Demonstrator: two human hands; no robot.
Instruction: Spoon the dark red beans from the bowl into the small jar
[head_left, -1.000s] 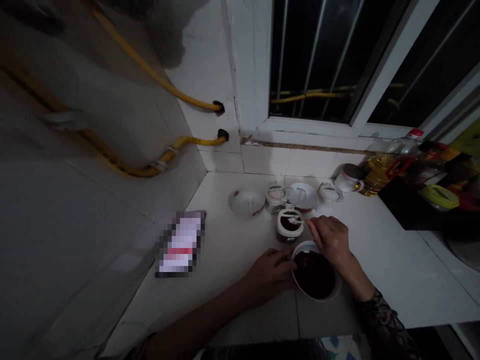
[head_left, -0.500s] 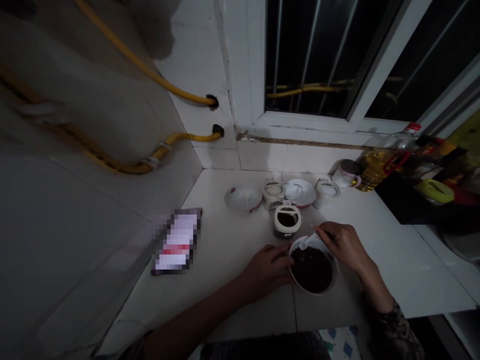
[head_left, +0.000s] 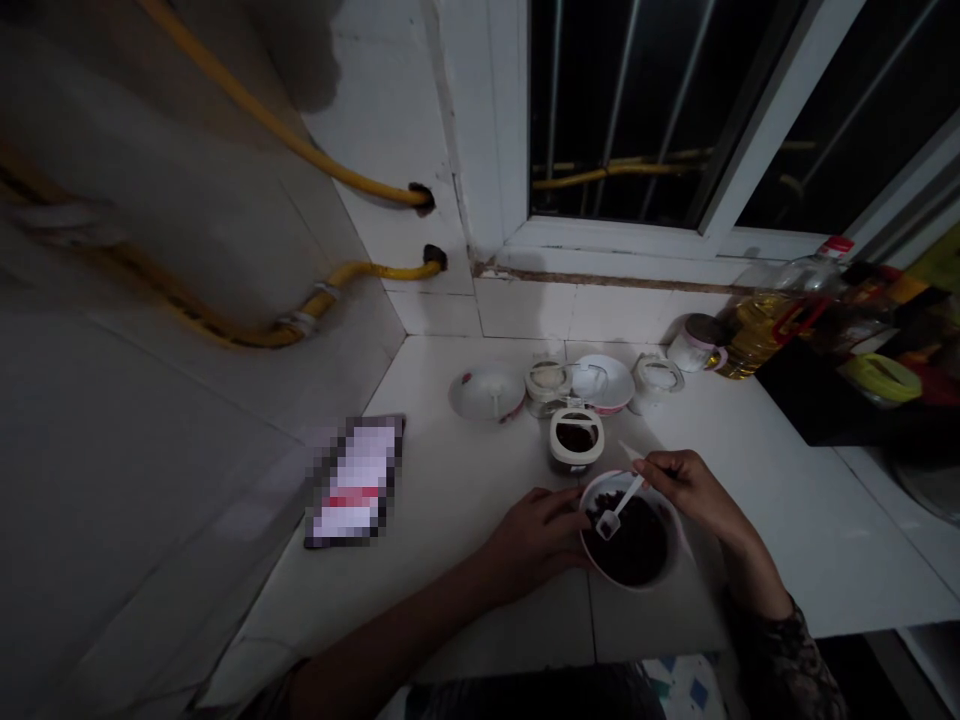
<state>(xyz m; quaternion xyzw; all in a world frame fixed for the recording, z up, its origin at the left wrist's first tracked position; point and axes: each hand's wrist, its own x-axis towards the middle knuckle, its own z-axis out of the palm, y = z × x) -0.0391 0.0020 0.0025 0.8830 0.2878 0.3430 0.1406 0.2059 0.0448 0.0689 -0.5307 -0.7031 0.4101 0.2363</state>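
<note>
A white bowl (head_left: pixel 674 560) with dark, crumbly food (head_left: pixel 637 550) in it stands on the counter. My left hand (head_left: pixel 544 530) grips its left side, fingertips at the rim. In my right hand (head_left: pixel 686 490), pinched between thumb and fingers, is a small white spoon (head_left: pixel 628 502); its square scoop rests over the food at the bowl's upper left. Just behind the bowl sits a jar (head_left: pixel 576 462) with a white frame lid and dark contents.
Farther back stand a shallow dish (head_left: pixel 480 405), a clear jar (head_left: pixel 546 378), another bowl (head_left: pixel 615 385), a white jar (head_left: pixel 660 380) and a lidded mug (head_left: pixel 694 345). An oil bottle (head_left: pixel 754 330) is at the right. A phone (head_left: pixel 356 480) lies left, below yellow hoses (head_left: pixel 360 185).
The spoon's scoop has swung down from the bowl's far rim to over the food, and more of its handle shows. My left hand stays at the bowl.
</note>
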